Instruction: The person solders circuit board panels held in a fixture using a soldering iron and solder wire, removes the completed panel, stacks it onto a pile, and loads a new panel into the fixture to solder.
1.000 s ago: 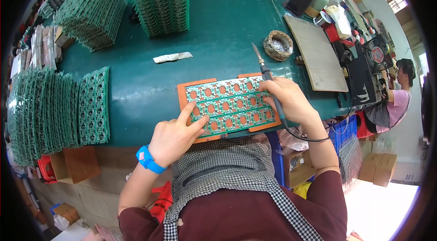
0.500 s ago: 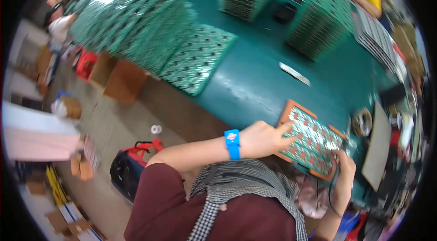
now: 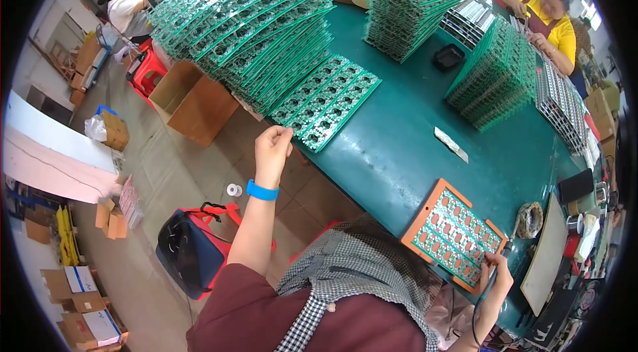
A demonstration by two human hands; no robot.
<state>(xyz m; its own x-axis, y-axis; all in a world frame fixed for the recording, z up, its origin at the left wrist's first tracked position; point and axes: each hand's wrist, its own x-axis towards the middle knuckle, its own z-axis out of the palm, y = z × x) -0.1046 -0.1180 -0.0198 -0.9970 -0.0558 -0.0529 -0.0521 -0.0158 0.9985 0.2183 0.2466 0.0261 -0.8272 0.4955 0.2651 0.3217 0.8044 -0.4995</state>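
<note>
My left hand [image 3: 272, 149], a blue band on its wrist, is closed in a pinch at the near left corner of a green circuit board panel [image 3: 325, 103]. Whatever sits between its fingertips is too small to make out. That panel lies flat beside a tall, leaning stack of similar panels [image 3: 246, 26]. On the right, my right hand [image 3: 497, 279] is wrapped round a soldering iron [image 3: 490, 280] with a black cable. It rests by the near right edge of another circuit board panel [image 3: 458, 232], which lies in an orange frame [image 3: 425, 219].
More panel stacks stand farther back [image 3: 409, 13] and right [image 3: 495, 76]. A white strip [image 3: 451, 144] and a black tray [image 3: 448, 57] lie on the green table [image 3: 392, 152]. A round coil [image 3: 530, 219] is beyond the frame. A yellow-sleeved person works across the table.
My left hand has left the framed panel and swung left to the flat panel by the stack. My right hand stays near the frame with the soldering iron. The view has shifted somewhat.
</note>
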